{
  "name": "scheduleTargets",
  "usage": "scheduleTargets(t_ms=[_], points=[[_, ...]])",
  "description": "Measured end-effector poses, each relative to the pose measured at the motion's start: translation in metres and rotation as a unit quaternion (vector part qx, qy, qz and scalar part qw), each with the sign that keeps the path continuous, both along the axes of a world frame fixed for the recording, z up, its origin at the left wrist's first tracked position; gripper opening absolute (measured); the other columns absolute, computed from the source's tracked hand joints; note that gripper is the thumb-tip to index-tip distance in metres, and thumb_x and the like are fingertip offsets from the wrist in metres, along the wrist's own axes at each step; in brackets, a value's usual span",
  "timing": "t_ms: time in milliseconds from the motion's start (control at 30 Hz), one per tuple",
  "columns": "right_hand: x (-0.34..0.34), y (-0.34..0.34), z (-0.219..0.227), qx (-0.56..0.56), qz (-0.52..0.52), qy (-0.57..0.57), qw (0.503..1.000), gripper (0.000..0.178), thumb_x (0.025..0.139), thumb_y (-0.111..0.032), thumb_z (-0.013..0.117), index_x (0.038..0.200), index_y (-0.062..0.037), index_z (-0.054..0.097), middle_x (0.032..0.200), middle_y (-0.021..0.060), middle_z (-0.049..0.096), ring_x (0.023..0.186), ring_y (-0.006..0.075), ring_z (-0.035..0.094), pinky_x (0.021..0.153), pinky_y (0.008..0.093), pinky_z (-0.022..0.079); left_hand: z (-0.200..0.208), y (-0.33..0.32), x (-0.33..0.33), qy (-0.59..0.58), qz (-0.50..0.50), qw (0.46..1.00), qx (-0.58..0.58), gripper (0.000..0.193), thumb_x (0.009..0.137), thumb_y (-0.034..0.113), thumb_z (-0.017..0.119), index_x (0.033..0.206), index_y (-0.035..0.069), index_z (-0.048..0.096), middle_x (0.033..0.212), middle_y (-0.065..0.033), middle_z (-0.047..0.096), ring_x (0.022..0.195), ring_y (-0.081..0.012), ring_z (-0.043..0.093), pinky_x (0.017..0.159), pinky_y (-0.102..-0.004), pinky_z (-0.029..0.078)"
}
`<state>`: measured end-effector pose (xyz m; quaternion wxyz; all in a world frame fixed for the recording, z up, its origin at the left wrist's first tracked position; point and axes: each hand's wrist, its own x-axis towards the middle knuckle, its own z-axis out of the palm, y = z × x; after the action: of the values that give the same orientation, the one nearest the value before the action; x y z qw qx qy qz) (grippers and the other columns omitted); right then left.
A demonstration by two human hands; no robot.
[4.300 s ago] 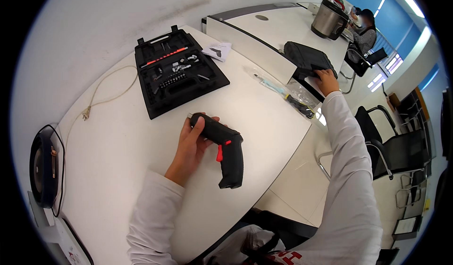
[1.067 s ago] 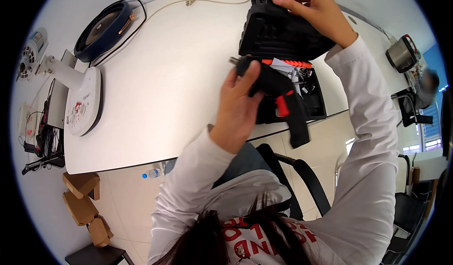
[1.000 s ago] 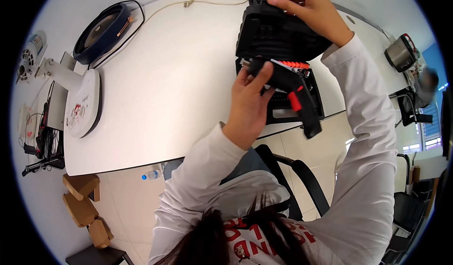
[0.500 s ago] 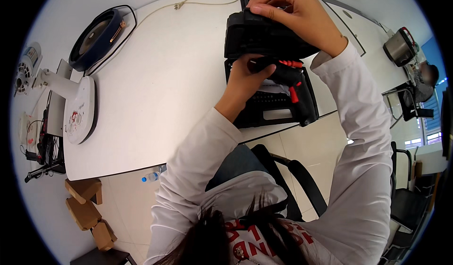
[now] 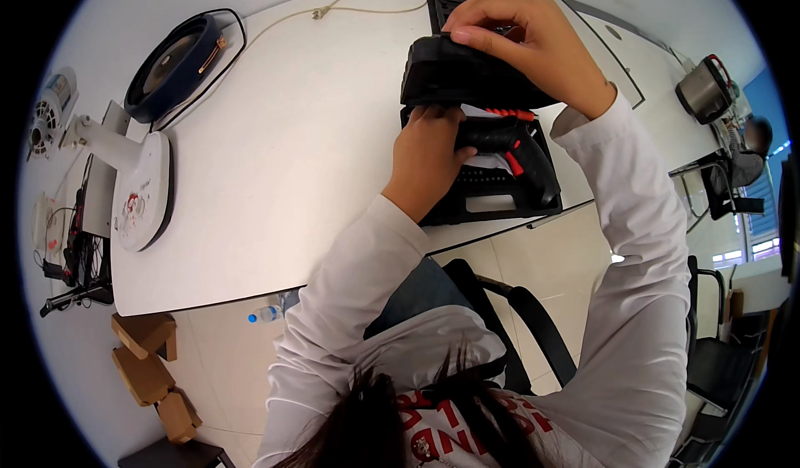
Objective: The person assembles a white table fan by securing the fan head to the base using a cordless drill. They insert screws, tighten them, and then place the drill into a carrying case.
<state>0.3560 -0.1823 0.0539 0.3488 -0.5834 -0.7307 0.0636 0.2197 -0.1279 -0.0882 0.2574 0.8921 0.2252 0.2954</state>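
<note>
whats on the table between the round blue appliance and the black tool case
Bare white table in the head view; only a beige cord runs along the far edge between the blue appliance and the tool case.

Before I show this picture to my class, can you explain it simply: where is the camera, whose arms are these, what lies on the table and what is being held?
There is no machine here: a person works with two bare hands. The camera sits on the person's head and looks down through a very wide lens, so straight edges bend.

The right hand grips a black tray insert, lifted above an open black tool case. The left hand reaches under it, touching a black and red cordless screwdriver lying in the case.

The white table also carries a round dark blue device, a beige cord and a white stand.
</note>
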Motion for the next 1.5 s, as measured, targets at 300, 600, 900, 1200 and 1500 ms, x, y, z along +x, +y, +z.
scheduleTargets(t_ms=[300, 600, 900, 1200, 1500], points=[[-0.037, -0.058, -0.045, 0.017, 0.047, -0.059, 0.997, 0.014, 0.072, -0.016, 0.075, 0.083, -0.0112, 0.066, 0.103, 0.0021, 0.064, 0.092, 0.0228, 0.062, 0.076, 0.0306, 0.048, 0.004, -0.010, -0.099, -0.063, 0.046, 0.996, 0.037, 0.029, 0.077, 0.005, 0.069, 0.105, 0.005, 0.062, 0.109, -0.0130, 0.058, 0.103, -0.0317, 0.054, 0.084, -0.0382, 0.047], [-0.065, -0.079, -0.101, -0.037, 0.005, -0.092, 0.995, 0.071, 0.066, -0.021, 0.080, 0.128, -0.0135, 0.046, 0.139, 0.0101, 0.043, 0.133, 0.0324, 0.037, 0.109, 0.0485, 0.029, 0.028, 0.006, -0.104, -0.077, -0.138, 0.984, 0.080, 0.047, 0.082, 0.009, 0.064, 0.128, 0.006, 0.052, 0.138, -0.0121, 0.048, 0.133, -0.0377, 0.036, 0.106, -0.0439, 0.033], [-0.074, -0.085, -0.126, -0.056, -0.083, -0.165, 0.981, 0.086, 0.070, -0.022, 0.076, 0.143, -0.0119, 0.033, 0.142, 0.0128, 0.040, 0.134, 0.0292, 0.036, 0.109, 0.0436, 0.029, -0.017, 0.004, -0.088, 0.058, -0.193, 0.974, 0.104, 0.056, 0.092, 0.037, 0.051, 0.143, 0.016, 0.038, 0.154, -0.0064, 0.023, 0.143, -0.0318, 0.016, 0.109, -0.0572, 0.022], [-0.080, -0.086, -0.133, -0.038, -0.113, -0.173, 0.978, 0.081, 0.071, -0.021, 0.075, 0.142, -0.0158, 0.037, 0.143, 0.0097, 0.041, 0.133, 0.0261, 0.038, 0.108, 0.0412, 0.030, -0.019, 0.003, -0.088, 0.048, -0.188, 0.974, 0.113, 0.050, 0.090, 0.040, 0.055, 0.136, 0.019, 0.047, 0.155, -0.0028, 0.021, 0.144, -0.0281, 0.017, 0.106, -0.0610, 0.025], [-0.085, -0.082, -0.143, 0.015, -0.139, -0.177, 0.974, 0.078, 0.070, -0.018, 0.074, 0.140, -0.0154, 0.039, 0.141, 0.0087, 0.044, 0.132, 0.0255, 0.040, 0.107, 0.0403, 0.032, -0.017, 0.000, -0.088, 0.048, -0.152, 0.974, 0.160, 0.054, 0.084, 0.040, 0.064, 0.133, 0.022, 0.050, 0.152, -0.0016, 0.029, 0.141, -0.0255, 0.025, 0.107, -0.0582, 0.028]])
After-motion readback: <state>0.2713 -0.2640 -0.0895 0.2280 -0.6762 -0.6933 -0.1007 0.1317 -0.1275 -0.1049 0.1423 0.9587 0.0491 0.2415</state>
